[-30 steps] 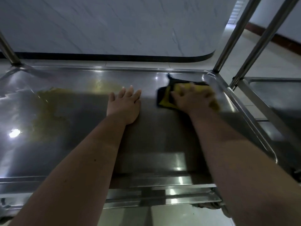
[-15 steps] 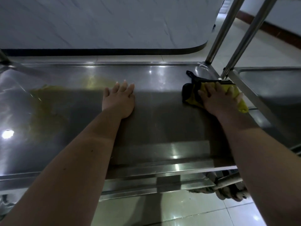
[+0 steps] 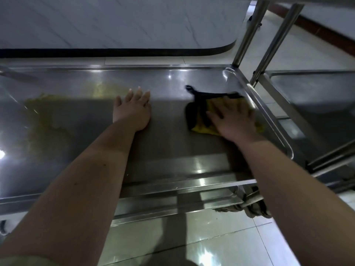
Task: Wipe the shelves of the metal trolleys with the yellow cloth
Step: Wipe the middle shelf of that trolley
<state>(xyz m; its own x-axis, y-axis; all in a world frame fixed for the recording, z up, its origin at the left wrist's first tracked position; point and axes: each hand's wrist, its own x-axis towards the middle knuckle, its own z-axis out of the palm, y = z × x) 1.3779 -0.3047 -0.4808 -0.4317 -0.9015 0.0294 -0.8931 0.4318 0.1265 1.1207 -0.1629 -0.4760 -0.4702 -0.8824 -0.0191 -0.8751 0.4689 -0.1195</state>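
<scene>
A tiled floor (image 3: pixel 201 240) lies under a metal trolley whose wide steel shelf (image 3: pixel 96 150) fills most of the view, its raised rim curving round at the far right corner. Just right of it stands a second trolley's shelf (image 3: pixel 315 93), close alongside, with two upright posts (image 3: pixel 247 33) between them. A yellowish smear (image 3: pixel 48 116) covers the left part of the wide shelf; it may partly be a reflection, as the glare makes it hard to judge. The left hand (image 3: pixel 132 110) lies flat and open on the shelf's middle, palm down, holding nothing. The right hand (image 3: pixel 232 118) presses spread fingers flat on the yellow cloth (image 3: pixel 201 125), near the right rim. The cloth's dark edging and loop (image 3: pixel 194 93) stick out on its far left side.
</scene>
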